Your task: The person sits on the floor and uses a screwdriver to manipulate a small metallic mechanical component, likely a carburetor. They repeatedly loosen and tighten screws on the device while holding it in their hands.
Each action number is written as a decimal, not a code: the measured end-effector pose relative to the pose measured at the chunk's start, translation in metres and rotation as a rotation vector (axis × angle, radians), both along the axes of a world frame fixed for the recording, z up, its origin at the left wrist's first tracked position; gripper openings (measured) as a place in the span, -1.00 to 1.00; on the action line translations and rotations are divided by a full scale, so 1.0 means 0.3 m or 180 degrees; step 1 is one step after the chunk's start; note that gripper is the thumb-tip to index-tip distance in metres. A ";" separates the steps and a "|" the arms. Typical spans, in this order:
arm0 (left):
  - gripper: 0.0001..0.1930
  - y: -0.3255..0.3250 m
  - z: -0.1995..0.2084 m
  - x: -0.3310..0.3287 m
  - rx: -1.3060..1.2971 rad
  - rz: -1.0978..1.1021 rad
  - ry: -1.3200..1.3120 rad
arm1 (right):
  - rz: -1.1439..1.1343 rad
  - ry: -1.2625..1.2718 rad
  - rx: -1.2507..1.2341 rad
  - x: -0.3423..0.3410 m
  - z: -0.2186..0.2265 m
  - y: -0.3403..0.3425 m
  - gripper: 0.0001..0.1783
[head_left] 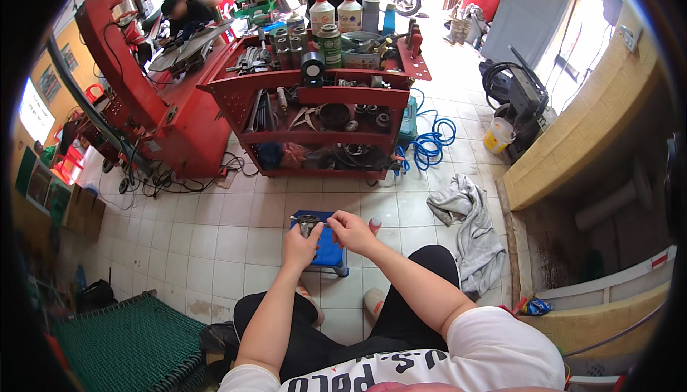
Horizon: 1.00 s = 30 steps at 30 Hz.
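My left hand (298, 247) is closed around a small dark grey metal part with a round top (308, 219), held above a low blue plastic stool (328, 254). Close beside it, my right hand (351, 233) has its fingers pinched together near the part's right side. Whatever is between those fingertips is too small to name. A small bottle with a pinkish-red top (375, 223) stands on the floor just past my right hand.
A red tool cart (322, 134) loaded with bottles, cans and tools stands ahead. A blue hose (434, 141) lies coiled at its right. A grey cloth (472, 231) is heaped on the tiles at right. A green woven seat (132, 345) is at lower left. Another person sits far left.
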<state>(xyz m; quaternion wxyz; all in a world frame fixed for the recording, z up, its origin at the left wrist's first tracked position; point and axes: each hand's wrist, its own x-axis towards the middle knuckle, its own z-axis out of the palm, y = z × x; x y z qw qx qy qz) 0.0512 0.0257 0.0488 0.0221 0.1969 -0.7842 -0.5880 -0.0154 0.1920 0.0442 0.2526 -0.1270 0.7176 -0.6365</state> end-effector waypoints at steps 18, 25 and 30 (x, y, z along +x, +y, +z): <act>-0.54 -0.013 -0.037 -0.001 -0.0089 0.0115 0.0041 | 0.0051 -0.0711 -0.0154 0.000 0.003 -0.016 -0.55; -0.52 -0.034 -0.030 0.009 -0.0501 -0.0037 -0.0016 | 0.0081 0.0056 -0.0041 0.012 -0.043 -0.028 -0.71; -0.47 -0.031 -0.025 0.003 -0.0473 -0.0001 -0.0084 | -0.0155 0.0402 -0.0060 0.021 -0.025 -0.034 -0.86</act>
